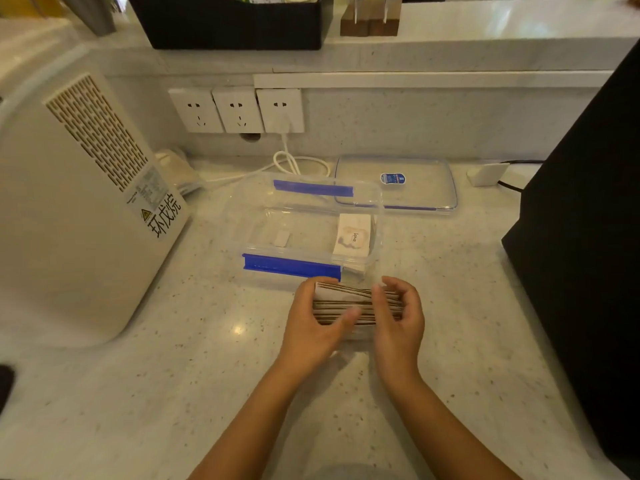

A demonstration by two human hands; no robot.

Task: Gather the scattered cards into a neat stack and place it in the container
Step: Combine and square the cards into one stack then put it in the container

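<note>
**Cards squared up, container waiting open**

I had the stack of cards [356, 304] standing on edge between both hands, just in front of the open container [304, 233]. My left hand [317, 323] wrapped one end, thumb across the edges; my right hand [398, 317] cupped the other, fingers curled, half closed. The cards looked light, stiff and apt to slide apart, so I judged the short ends the place to pinch. One card [353, 239] lay inside already. The lid [415, 195] sat behind on the pale speckled counter [173, 375], which looked smooth.
</note>
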